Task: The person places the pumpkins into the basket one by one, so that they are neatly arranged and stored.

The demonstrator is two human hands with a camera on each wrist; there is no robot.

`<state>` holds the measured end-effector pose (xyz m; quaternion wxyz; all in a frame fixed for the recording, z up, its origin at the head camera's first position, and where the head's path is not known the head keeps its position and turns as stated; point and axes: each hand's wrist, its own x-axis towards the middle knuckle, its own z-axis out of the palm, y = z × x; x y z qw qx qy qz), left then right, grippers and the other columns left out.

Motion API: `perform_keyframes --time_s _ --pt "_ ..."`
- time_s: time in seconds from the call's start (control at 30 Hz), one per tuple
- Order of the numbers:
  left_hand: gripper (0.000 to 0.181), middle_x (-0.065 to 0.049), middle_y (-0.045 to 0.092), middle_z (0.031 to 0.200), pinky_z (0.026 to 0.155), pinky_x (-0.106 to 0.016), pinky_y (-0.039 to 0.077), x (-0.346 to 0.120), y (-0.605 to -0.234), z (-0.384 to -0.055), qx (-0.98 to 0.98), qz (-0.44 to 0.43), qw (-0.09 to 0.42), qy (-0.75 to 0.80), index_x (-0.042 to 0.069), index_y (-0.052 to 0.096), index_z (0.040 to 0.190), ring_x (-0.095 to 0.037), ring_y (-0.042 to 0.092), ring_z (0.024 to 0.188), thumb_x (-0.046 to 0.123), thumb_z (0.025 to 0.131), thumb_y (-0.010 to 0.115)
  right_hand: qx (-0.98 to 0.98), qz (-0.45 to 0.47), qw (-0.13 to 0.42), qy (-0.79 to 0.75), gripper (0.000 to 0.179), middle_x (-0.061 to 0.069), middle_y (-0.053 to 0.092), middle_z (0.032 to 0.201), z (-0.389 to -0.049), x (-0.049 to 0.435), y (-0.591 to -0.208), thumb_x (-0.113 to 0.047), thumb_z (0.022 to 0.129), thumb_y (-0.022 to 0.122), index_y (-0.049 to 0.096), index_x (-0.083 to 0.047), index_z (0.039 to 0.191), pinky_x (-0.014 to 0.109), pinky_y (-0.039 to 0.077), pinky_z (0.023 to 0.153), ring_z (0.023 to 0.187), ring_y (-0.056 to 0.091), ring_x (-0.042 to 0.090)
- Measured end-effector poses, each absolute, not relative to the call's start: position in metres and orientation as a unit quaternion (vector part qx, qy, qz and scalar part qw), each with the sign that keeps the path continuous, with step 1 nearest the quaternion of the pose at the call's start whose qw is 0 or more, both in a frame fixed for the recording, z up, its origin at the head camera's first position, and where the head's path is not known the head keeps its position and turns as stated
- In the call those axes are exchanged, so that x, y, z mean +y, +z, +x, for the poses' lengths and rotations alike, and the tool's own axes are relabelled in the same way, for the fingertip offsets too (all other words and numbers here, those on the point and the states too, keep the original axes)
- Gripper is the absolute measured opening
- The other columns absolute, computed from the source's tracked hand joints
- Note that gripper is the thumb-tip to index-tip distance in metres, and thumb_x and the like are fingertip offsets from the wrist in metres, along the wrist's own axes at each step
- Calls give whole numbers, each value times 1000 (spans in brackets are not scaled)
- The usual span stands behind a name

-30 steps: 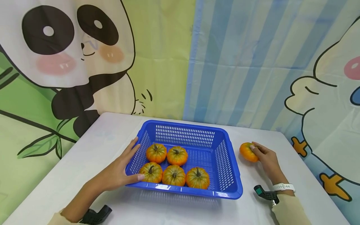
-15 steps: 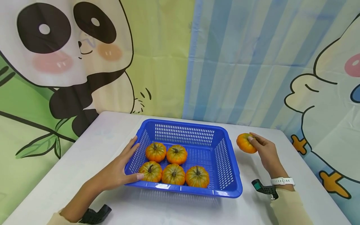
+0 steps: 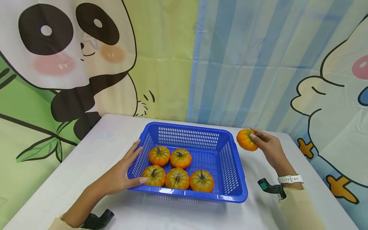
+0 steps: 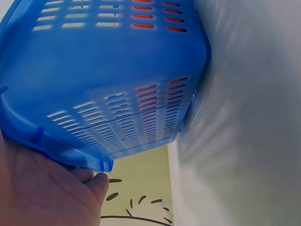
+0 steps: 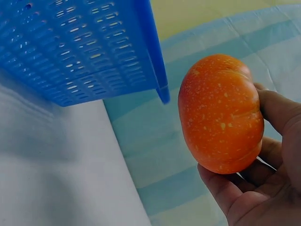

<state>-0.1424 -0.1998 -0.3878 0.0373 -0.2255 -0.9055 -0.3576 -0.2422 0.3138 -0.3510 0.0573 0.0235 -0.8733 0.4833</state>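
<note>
My right hand pinches a small orange pumpkin between thumb and fingers, raised beside the basket's right rim. In the right wrist view this pumpkin shows its smooth, speckled underside, clear of the table. On the other side, my left hand holds the blue plastic basket at its left rim, the thumb reaching over the front corner. The left wrist view has the left palm under the basket's rim. Inside the basket sit several pumpkins, three along the front and two behind them at left.
The basket stands on a white table with slotted walls all round. Behind the table hangs a printed curtain with a panda and stripes. Each wrist carries a black camera mount, and a white band circles the right wrist.
My right hand has lifted the pumpkin off the table and carried it up and slightly left, closer to the basket's rim. The left hand and basket have stayed put.
</note>
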Motion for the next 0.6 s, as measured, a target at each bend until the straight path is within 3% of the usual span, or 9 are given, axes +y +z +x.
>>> perform_keyframes --time_s 0.3,0.6 --pt "100 -3 -1 163 101 -69 27 -200 -389 -143 -905 -226 38 -358 9 17 156 -44 14 144 49 81 70 -882 86 52 461 67 20 59 127 -242 297 -333 -49 94 59 47 -6 144 51 44 100 110 57 31" --pt "98 -3 -1 163 100 -69 28 -200 -390 -143 -906 -224 42 -356 9 18 156 -45 14 143 46 82 71 -874 119 39 469 62 17 62 123 -242 281 -317 -45 94 60 51 -5 141 51 43 101 107 60 28"
